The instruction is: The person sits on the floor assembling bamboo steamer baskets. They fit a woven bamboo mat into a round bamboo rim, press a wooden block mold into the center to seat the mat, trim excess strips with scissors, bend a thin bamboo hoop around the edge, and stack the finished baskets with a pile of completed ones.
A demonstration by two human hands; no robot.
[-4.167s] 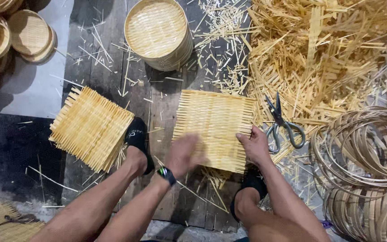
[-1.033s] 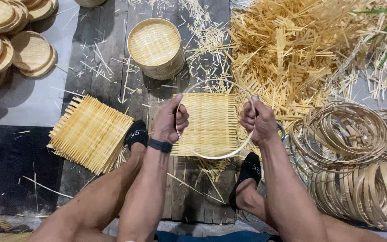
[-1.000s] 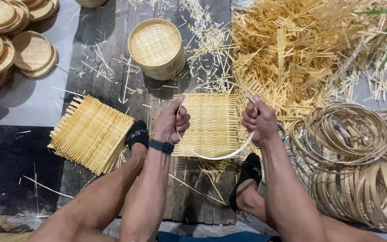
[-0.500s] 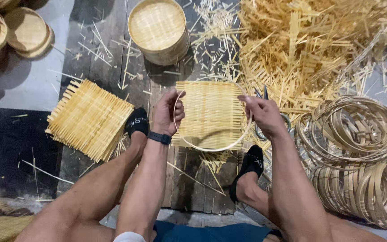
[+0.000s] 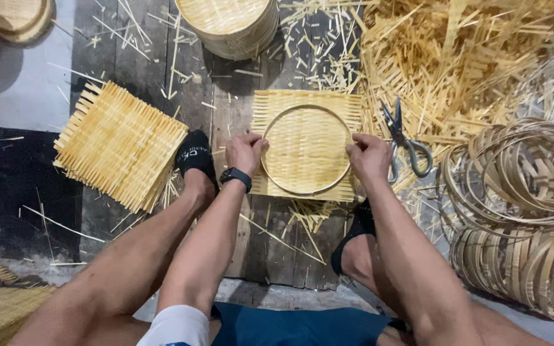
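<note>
Seated on a dark plank floor (image 5: pixel 142 57), I press a thin bamboo hoop (image 5: pixel 307 192) flat onto a square woven bamboo mat (image 5: pixel 307 147) lying between my feet. My left hand (image 5: pixel 245 151) is clenched on the hoop's left rim, a black watch (image 5: pixel 235 176) on its wrist; my right hand (image 5: pixel 369 157) is closed on the hoop's right rim. The hoop lies level, a near circle with no clear long axis, its ring inside the mat's edges on every side. The mat sits square to me, its loose strip ends pointing away from me at the far edge and toward me at the near edge.

Right of the mat, just beside my right hand, a pair of scissors (image 5: pixel 407 142) lies with blades pointing away from me. Beyond the scissors rises a heap of bamboo splints (image 5: pixel 469 57), and further right of the mat are stacked bamboo rings (image 5: pixel 533 211), crowding that side. Left of the mat, past my black-socked left foot (image 5: pixel 195 156), a second woven mat (image 5: pixel 120 144) lies turned at an angle, well apart. Beyond the mat's far edge stands a round stack of woven baskets (image 5: pixel 229 25), with scattered splints between. Bare planks show between the two mats and just behind the near edge, where my right foot (image 5: pixel 354 234) rests.
</note>
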